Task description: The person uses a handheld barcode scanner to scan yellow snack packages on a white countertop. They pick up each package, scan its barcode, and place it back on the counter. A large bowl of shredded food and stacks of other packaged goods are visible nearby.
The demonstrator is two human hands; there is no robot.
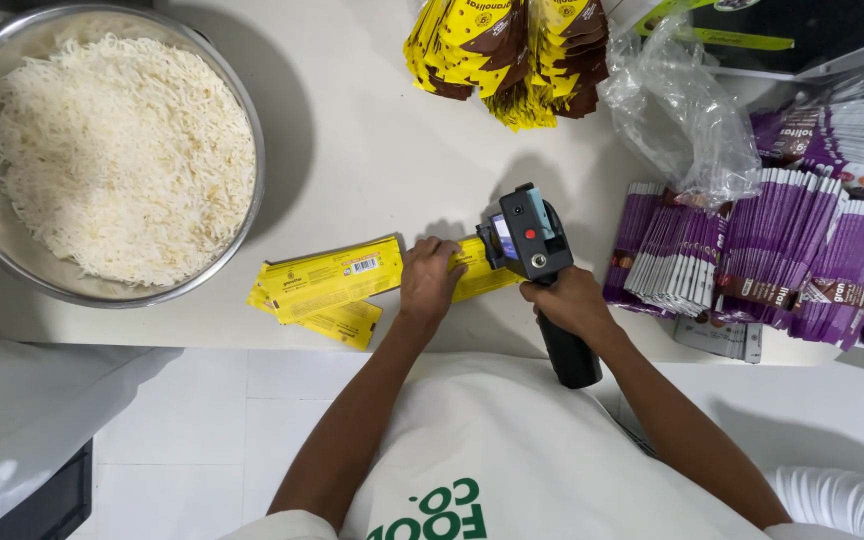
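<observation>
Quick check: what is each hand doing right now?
Left hand: flat, pressing down on the yellow packet, not gripping it.
Right hand: closed around the handle of the black handheld device.

bowl left of wrappers; sachet stacks right of printer.

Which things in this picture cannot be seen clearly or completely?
- Head view: the yellow pouch is partly covered by the left hand and the black handheld device.
- The device's grip is hidden inside the right hand.
- The purple pouches are cut off by the right edge.
</observation>
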